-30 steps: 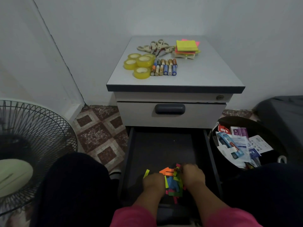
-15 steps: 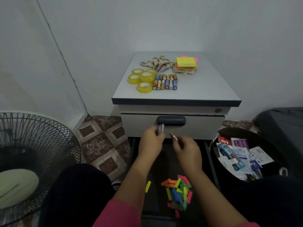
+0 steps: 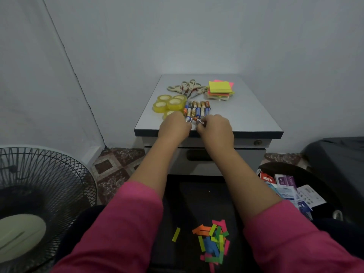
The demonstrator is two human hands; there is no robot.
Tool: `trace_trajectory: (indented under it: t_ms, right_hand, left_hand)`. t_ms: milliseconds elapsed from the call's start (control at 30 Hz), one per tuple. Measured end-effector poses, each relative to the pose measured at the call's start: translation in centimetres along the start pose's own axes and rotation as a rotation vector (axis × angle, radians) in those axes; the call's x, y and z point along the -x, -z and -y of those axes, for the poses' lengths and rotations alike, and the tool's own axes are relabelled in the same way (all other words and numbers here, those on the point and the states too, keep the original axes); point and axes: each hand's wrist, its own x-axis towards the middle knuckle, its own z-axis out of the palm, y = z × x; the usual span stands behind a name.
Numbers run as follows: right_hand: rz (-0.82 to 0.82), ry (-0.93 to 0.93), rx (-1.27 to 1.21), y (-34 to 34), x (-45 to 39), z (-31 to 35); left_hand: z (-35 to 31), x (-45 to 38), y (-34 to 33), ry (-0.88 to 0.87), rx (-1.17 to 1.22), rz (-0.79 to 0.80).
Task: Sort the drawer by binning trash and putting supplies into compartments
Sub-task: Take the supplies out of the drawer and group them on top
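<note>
Smooth grey cabinet top (image 3: 246, 115), cylindrical batteries (image 3: 198, 109), pinching fingers (image 3: 201, 127).

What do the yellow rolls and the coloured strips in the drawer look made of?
The yellow translucent tape rolls look like glossy clear plastic tape: light shines through them. The small multicoloured flat strips look like matte paper, probably cut sticky notes.

Left hand (image 3: 174, 126) covers front tape roll (image 3: 169, 113); battery labels (image 3: 198, 109) too tiny to read; fan (image 3: 39, 194) cropped left.
</note>
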Motion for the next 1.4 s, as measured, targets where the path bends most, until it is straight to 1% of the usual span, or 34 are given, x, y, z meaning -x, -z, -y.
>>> trace_trajectory:
  t_ms: [133,267,367,600,767,867,1000,1133,1400]
  right_hand:
    - [0.056,-0.001,0.037,-0.1,-0.5,0.6]
    - [0.05,0.009,-0.042,0.1,0.1,0.7]
    - [0.039,0.032,-0.074,0.2,0.5,0.7]
    - [0.063,0.105,-0.063,-0.1,0.8,0.7]
    - [0.086,0.127,-0.03,-0.2,1.1,0.9]
    - [0.091,0.108,-0.039,-0.2,0.9,0.9]
    - [0.076,0.027,-0.16,-0.1,0.4,1.1]
    - [0.083,-0.012,-0.226,-0.2,0.2,1.1]
    - [0.09,-0.033,-0.219,-0.2,-0.2,1.2]
  left_hand:
    - [0.5,-0.5,-0.2,0.004,-0.049,-0.047]
    - [1.4,0.1,-0.7,-0.069,0.088,-0.15]
    - [2.2,0.5,-1.2,-0.148,0.132,-0.208]
    - [2.8,0.6,-1.1,-0.147,0.134,-0.17]
    - [2.7,0.9,-1.0,-0.16,0.158,-0.202]
    - [2.5,1.0,-1.2,-0.143,0.176,-0.227]
    - [2.3,1.0,-1.3,-0.133,0.194,-0.244]
    - [2.6,1.1,-1.3,-0.132,0.222,-0.268]
    - [2.4,1.1,-1.5,-0.125,0.221,-0.302]
